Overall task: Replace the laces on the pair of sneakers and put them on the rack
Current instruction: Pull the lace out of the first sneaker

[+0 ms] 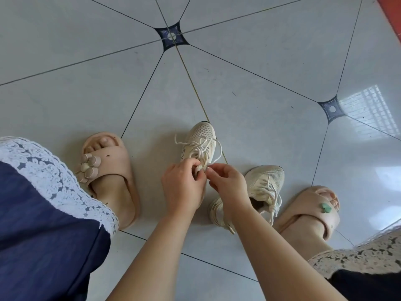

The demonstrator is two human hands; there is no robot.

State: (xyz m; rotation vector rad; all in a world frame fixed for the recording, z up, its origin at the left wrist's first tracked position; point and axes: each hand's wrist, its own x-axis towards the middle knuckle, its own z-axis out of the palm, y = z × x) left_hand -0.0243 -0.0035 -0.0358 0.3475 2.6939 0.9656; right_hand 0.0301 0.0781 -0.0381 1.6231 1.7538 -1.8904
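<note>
Working at the throat of one sneaker (202, 132), both hands are clamped on its lace (200, 148).

Left hand (182, 185): fingers curled, thumb and forefinger pinching a loop of the cream lace at the top of the shoe. Right hand (227, 185): thumb and forefinger pinched on the same lace, just beside the left fingertips, remaining fingers loosely curled. The two hands are almost touching.

Position of item: the sneaker stands sole down on the tiled floor (249, 72), between the person's feet. Its long axis runs straight away from the person, toe at the far end, heel and collar hidden under the hands. It therefore lies directly ahead of and below both hands, neither hand being clearly nearer. Loose lace ends trail over the front of the shoe to both sides.

Second sneaker (265, 181): on the floor just right of the right hand, partly behind that wrist, toe pointing away, laced, its ends hanging loose. It stands apart from the first.

Also noted: a beige slipper on each foot, left slipper (112, 170) and right slipper (312, 211). No rack is in view.

Assessment: lace work on the first shoe is in hand; whether loosening or threading cannot be told. Any pull would run along the shoe's length toward the person, so the light shoe may slide unless steadied
</note>
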